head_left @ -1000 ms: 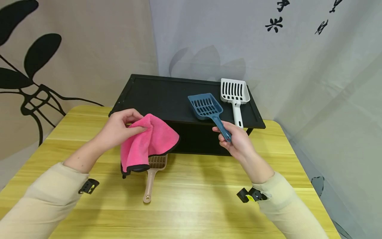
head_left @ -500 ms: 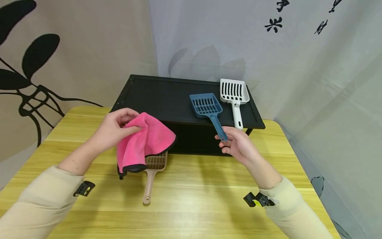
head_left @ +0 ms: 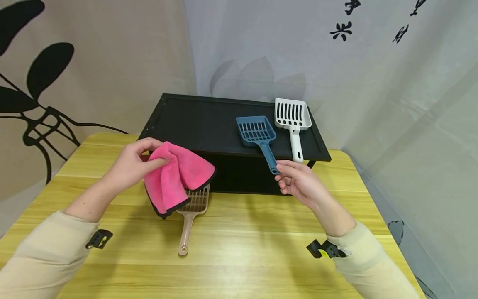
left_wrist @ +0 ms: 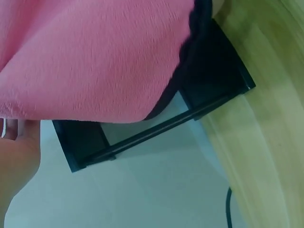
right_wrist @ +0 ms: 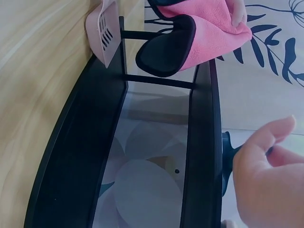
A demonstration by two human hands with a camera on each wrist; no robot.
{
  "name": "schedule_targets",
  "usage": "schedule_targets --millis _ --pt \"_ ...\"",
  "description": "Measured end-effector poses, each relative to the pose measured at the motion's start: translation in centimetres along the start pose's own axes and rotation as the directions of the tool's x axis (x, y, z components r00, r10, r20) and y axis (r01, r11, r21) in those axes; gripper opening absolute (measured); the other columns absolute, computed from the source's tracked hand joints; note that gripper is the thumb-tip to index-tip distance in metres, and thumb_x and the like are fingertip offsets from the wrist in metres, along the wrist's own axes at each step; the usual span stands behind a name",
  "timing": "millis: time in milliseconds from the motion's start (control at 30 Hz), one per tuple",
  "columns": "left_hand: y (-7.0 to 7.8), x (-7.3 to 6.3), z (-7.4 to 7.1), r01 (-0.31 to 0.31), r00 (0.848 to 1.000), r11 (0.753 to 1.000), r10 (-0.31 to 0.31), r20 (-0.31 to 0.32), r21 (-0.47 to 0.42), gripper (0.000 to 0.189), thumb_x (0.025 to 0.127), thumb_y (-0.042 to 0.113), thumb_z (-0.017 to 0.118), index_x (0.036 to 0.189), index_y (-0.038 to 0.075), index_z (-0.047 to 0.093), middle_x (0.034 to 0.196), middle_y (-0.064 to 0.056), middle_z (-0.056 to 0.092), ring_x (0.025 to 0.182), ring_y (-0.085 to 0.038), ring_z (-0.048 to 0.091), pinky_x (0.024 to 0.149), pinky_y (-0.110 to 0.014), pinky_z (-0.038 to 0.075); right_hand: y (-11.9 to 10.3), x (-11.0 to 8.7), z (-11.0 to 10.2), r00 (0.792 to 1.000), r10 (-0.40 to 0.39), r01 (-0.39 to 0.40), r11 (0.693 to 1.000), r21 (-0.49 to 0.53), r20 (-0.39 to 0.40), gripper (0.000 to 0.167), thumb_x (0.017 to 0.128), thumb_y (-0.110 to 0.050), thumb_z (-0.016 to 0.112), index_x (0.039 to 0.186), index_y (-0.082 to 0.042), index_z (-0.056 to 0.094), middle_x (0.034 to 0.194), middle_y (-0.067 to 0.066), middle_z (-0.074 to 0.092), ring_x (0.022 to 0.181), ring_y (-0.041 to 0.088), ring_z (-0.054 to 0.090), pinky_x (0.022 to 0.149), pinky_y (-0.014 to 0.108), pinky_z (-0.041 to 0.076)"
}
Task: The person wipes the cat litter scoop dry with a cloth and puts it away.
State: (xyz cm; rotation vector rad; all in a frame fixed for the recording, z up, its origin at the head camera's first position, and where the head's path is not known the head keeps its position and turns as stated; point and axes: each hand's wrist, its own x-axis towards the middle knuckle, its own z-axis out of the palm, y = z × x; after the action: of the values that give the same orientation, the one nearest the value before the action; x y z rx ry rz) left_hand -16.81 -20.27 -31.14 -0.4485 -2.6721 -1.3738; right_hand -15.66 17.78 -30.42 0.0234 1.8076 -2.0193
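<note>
On the black shelf (head_left: 201,122), a blue litter scoop (head_left: 263,146) lies with its handle (head_left: 269,158) overhanging, presumably for easy pinching by the right hand (head_left: 301,182), while the left hand (head_left: 133,164) grips a pink cloth (head_left: 179,174).

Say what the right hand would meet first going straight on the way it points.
The blue scoop, whose handle end the right hand holds. Beyond it, probably the black rack, though depth is unclear.

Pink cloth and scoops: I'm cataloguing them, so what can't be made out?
Head view: part of the beige scoop, covered by the pink cloth.
Right wrist view: most of the blue scoop, hidden by the right hand and black stand.
Left wrist view: part of the left hand, cut off by the left edge.
</note>
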Motion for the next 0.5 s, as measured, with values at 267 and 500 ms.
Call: schedule_targets --millis 267,500 --pt "-0.8 -0.4 -0.4 -0.01 1.0 0.999 0.008 -0.03 -0.044 0.017 0.086 0.019 0.067 0.093 0.011 0.053 0.073 0.006 0.05 0.064 -0.009 0.047 0.053 -0.021 0.04 -0.3 0.7 0.4 1.0 0.011 -0.011 1.0 0.003 -0.008 0.034 0.1 -0.013 0.04 0.13 0.002 0.036 0.072 -0.003 0.058 0.056 0.005 0.049 0.055 0.016 0.043" --pt "-1.9 -0.7 -0.8 0.045 0.998 0.998 -0.047 -0.042 -0.052 0.025 0.087 0.018 0.066 0.107 0.009 0.054 0.066 0.009 0.048 0.057 -0.006 0.044 0.05 -0.021 0.04 -0.3 0.8 0.6 1.0 0.02 -0.019 0.999 0.043 -0.013 0.029 0.099 -0.012 0.04 0.126 -0.002 0.039 0.071 -0.004 0.06 0.057 0.005 0.051 0.056 0.016 0.044"
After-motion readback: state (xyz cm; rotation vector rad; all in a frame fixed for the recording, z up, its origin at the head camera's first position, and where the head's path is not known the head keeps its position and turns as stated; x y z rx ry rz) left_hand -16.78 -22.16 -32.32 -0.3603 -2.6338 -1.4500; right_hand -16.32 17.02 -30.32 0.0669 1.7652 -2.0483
